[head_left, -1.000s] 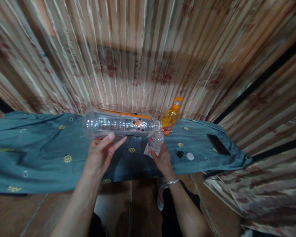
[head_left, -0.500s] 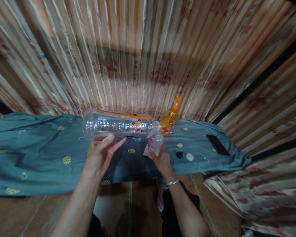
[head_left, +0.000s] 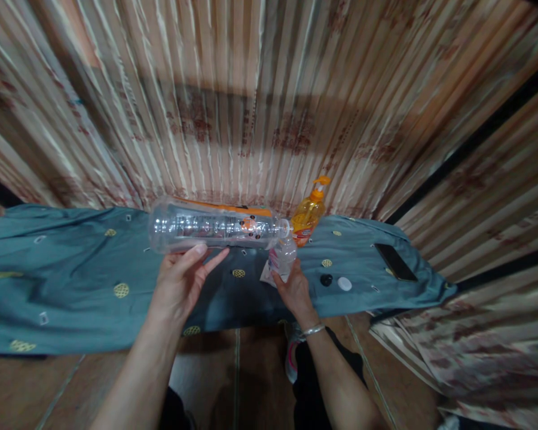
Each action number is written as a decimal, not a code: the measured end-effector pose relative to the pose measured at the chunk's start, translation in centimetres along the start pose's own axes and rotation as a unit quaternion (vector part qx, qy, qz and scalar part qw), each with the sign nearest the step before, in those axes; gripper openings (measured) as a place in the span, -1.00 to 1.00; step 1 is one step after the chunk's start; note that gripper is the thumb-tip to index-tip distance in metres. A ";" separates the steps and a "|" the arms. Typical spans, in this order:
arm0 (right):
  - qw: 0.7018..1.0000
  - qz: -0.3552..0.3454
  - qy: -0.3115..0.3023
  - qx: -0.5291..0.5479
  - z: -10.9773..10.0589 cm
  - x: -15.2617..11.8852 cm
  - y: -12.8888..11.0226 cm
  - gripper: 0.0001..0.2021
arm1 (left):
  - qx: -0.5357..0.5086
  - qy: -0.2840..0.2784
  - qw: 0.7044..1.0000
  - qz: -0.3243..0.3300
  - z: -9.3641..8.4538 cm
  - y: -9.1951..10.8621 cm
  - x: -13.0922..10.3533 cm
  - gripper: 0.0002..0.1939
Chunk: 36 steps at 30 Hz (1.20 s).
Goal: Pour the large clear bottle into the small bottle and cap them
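Note:
My left hand [head_left: 185, 276] holds a large clear plastic bottle [head_left: 206, 226] with an orange label, tipped nearly flat and its neck to the right. Thumb and fingers grip it from below, the index finger stretched along its underside. My right hand [head_left: 295, 289] is wrapped round a small clear plastic bottle [head_left: 287, 252] with a pinkish label. The big bottle's uncapped neck meets the small bottle's mouth; whether they touch I cannot tell. A white paper-like piece [head_left: 266, 275] shows beside the small bottle, partly hidden by it.
Behind the small bottle stands an orange pump bottle [head_left: 307, 220]. A black cap [head_left: 326, 280] and a white cap [head_left: 345, 283] lie right of my right hand, with a dark phone [head_left: 395, 263] farther right. A green patterned cloth [head_left: 80, 263] covers the surface; pleated curtains [head_left: 233, 119] hang behind.
Almost nothing differs. Both bottles stay in my hands in the same pose, the large one shifted very slightly left.

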State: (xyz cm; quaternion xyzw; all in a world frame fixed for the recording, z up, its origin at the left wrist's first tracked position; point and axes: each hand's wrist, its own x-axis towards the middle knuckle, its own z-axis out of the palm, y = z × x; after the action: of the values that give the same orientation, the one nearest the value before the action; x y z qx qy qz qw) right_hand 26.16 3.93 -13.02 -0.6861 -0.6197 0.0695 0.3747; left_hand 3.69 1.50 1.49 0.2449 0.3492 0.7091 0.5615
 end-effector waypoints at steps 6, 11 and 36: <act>1.000 0.004 -0.006 -0.001 0.1 0.0 0.0 -0.39 | -0.013 0.007 1.000 -0.006 0.2 -0.1 0.0 -0.72; 1.000 0.010 -0.005 -0.001 0.3 0.0 0.2 -0.38 | -0.014 0.004 1.000 -0.004 0.2 -0.1 -0.1 -0.70; 1.000 0.016 -0.004 -0.008 0.4 0.0 0.2 -0.38 | -0.001 -0.008 1.000 -0.003 -0.1 -0.2 0.0 -0.75</act>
State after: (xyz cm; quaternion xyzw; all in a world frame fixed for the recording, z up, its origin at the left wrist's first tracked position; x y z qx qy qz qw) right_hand 26.11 4.07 -13.45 -0.6988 -0.6104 0.0735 0.3656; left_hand 3.73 1.55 1.29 0.2487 0.3445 0.7059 0.5668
